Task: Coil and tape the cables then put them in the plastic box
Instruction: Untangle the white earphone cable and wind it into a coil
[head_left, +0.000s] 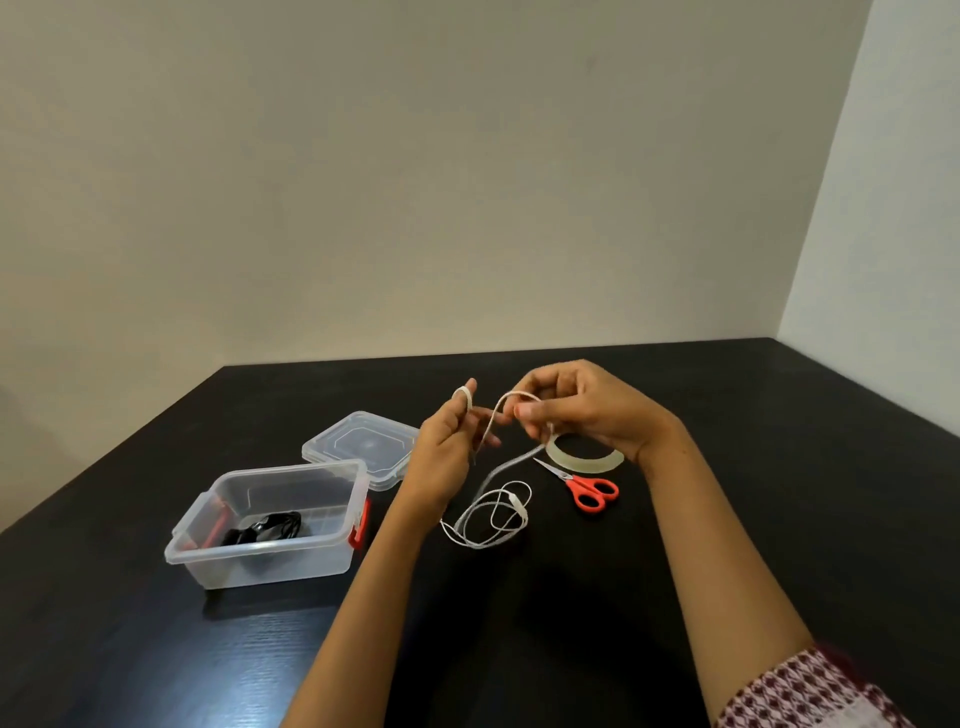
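Plain cream walls meeting in a corner behind a black table (727, 467). Above the table's middle, two bare hands raised and close together, a thin white cable (491, 512) strung between them. Left hand (447, 457) upright, palm turned inward, one finger pointing up with a turn of the cable wrapped round its tip, the other fingers loosely curled around the strand. Right hand (582, 410) just beside it, thumb and fingers pinched shut on the top of an arched loop of the same cable. Below both grips, the rest of the cable trailing down in a blurred line to the table and ending in a few loose, untidy loops lying near the left wrist. Behind the right wrist, a roll of clear tape (584, 454) flat on the table, partly hidden by the hand. Just in front of the tape, small scissors (584, 486) with red handles, blades closed, pointing away to the left. Off to the left, an open clear plastic box (270, 525) with red clips, a bundle of black cable (267, 527) resting on its floor. Behind the box and touching it, the clear lid (363, 447) lying flat. At the lower right edge, a patterned sleeve (810, 691) in maroon and white.
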